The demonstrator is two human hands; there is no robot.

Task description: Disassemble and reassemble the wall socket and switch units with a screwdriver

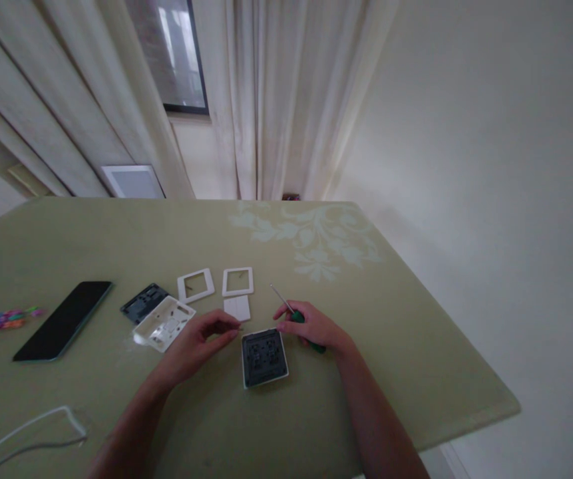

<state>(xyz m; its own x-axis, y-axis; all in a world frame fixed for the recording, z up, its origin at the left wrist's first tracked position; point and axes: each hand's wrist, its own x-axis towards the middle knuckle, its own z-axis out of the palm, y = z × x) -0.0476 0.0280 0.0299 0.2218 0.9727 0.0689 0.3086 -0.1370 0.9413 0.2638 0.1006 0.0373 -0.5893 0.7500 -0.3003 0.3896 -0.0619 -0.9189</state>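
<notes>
My right hand (316, 324) is closed round a screwdriver (297, 318) with a green handle, its metal shaft pointing up and to the left. Its fingertips are at the top right corner of a switch box (265, 358), a square dark unit with a white rim lying on the table. Left of that corner, my left hand (206, 339) pinches a tiny screw (240, 327) between thumb and forefinger. Just beyond lie a white two-part switch plate (237, 307) and two white square frames (237, 292), each with a small screw-like piece inside its opening.
Behind my left wrist, a white plastic box (162, 326) leans against a dark panel (145, 303). Farther left are a black phone (64, 320) and a pile of colourful small pieces (14, 318). A white cable (31, 420) lies at the front left. The table (396, 372) meets a wall on the right.
</notes>
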